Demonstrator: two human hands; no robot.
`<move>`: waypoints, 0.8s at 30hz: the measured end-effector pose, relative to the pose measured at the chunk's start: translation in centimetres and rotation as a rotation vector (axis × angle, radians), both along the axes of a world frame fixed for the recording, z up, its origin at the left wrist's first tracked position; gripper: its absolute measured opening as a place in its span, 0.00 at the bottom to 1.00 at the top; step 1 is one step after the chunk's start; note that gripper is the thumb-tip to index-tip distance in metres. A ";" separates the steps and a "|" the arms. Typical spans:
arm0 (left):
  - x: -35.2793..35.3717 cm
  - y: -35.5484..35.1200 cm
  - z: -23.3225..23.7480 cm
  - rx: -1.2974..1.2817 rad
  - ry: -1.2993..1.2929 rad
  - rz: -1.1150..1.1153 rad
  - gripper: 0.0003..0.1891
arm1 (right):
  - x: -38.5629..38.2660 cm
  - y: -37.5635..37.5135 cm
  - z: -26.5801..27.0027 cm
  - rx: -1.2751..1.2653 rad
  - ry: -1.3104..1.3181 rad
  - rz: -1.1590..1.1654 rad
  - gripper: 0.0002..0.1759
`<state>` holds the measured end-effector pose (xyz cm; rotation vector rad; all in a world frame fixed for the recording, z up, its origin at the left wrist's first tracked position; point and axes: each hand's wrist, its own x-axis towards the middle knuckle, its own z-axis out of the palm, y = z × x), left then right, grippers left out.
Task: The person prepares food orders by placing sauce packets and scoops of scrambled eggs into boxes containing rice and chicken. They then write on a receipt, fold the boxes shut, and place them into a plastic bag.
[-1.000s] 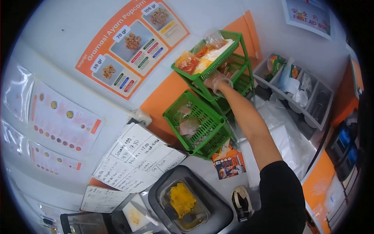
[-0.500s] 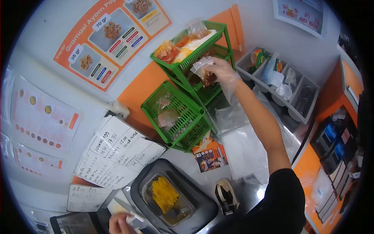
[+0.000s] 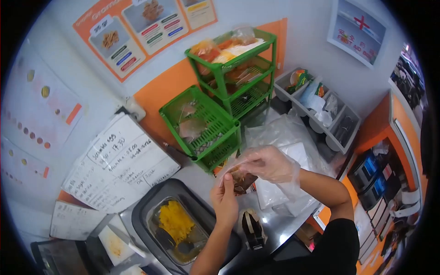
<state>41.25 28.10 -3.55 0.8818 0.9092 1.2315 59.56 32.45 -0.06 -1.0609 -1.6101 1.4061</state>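
Observation:
My right hand [image 3: 275, 167], in a clear plastic glove, and my bare left hand [image 3: 225, 197] hold a small clear bag [image 3: 242, 179] with brown contents between them. The fingers of both hands pinch its upper edge. Below left, a black tray [image 3: 176, 229] holds yellow shredded food [image 3: 175, 222] and a dark utensil. A tape dispenser [image 3: 252, 230] stands just below the bag. Behind the hands are a green basket [image 3: 201, 123] with bags in it and a green tiered rack [image 3: 229, 62] of packets.
A grey divided organizer [image 3: 316, 107] sits at the back right. White plastic sheets [image 3: 279, 183] lie under my right forearm. Handwritten sheets [image 3: 121, 162] lean at the left, above a cutting board [image 3: 114, 243] with a knife. An orange cabinet [image 3: 394, 137] stands at the right.
My right hand has brought the brown bag from the rack down over the counter. My left hand has come up from the lower left and taken hold of it. The view has shifted.

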 end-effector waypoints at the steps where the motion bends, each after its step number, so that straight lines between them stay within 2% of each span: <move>1: -0.7 -0.6 -0.2 -0.014 -0.006 0.019 0.21 | 0.1 0.1 0.4 0.099 -0.068 0.032 0.10; 2: -1.3 -0.9 -0.1 0.007 0.052 0.041 0.20 | 0.4 0.7 0.7 0.209 -0.134 0.061 0.11; 4: -2.8 -1.8 0.5 0.021 0.107 0.074 0.19 | 2.9 4.6 0.4 0.113 -0.086 0.016 0.13; 6: -5.0 -2.7 1.6 0.184 0.372 0.074 0.16 | 5.2 10.4 -0.6 0.153 -0.154 -0.363 0.14; 7: -6.1 -3.2 1.3 0.183 0.371 0.077 0.16 | 6.5 14.1 -2.0 0.246 -0.299 -0.488 0.14; 8: -7.2 -3.7 0.9 0.271 0.521 0.099 0.16 | 7.6 17.8 -3.0 0.342 -0.445 -0.615 0.14; 9: -8.2 -4.2 0.4 0.357 0.670 0.122 0.17 | 7.8 20.7 -2.8 0.458 -0.642 -0.669 0.15; 10: -9.1 -4.7 0.2 0.358 0.666 0.120 0.17 | 7.7 23.3 -2.6 0.573 -0.841 -0.723 0.15; 11: -10.0 -5.0 0.1 0.434 0.845 0.171 0.18 | 7.8 26.1 -2.2 0.580 -0.843 -0.728 0.15; 12: -10.6 -5.4 0.2 0.506 1.028 0.221 0.19 | 7.6 28.3 -1.9 0.665 -1.034 -0.558 0.16; 13: -11.1 -5.8 0.5 0.510 1.030 0.217 0.19 | 7.3 30.0 -2.1 0.743 -1.217 -0.379 0.17; 14: -11.5 -6.2 0.9 0.523 1.044 0.250 0.16 | 6.4 30.8 -1.8 0.741 -1.214 -0.381 0.17; 15: -11.9 -6.8 1.0 0.528 1.057 0.282 0.13 | 5.4 31.2 -1.5 0.575 -1.329 -0.319 0.18; 16: -12.3 -7.3 0.8 0.520 1.059 0.278 0.13 | 4.8 31.4 -1.5 0.402 -1.438 -0.252 0.19; 17: -12.7 -7.7 0.6 0.445 1.000 0.257 0.13 | 4.9 31.8 -1.8 0.396 -1.440 -0.245 0.19; 19: -13.0 -8.6 0.2 0.363 0.929 0.243 0.13 | 5.4 32.2 -1.7 0.212 -1.511 -0.330 0.24; 22: -13.2 -9.2 -0.1 0.280 0.830 0.220 0.13 | 4.2 30.5 0.5 0.118 -1.421 -0.357 0.26; 23: -13.2 -9.3 -0.1 0.282 0.792 0.219 0.13 | 3.8 30.6 0.5 0.132 -1.423 -0.359 0.26; 24: -13.2 -9.5 -0.1 0.284 0.755 0.216 0.13 | 3.3 30.8 0.2 0.197 -1.459 -0.339 0.30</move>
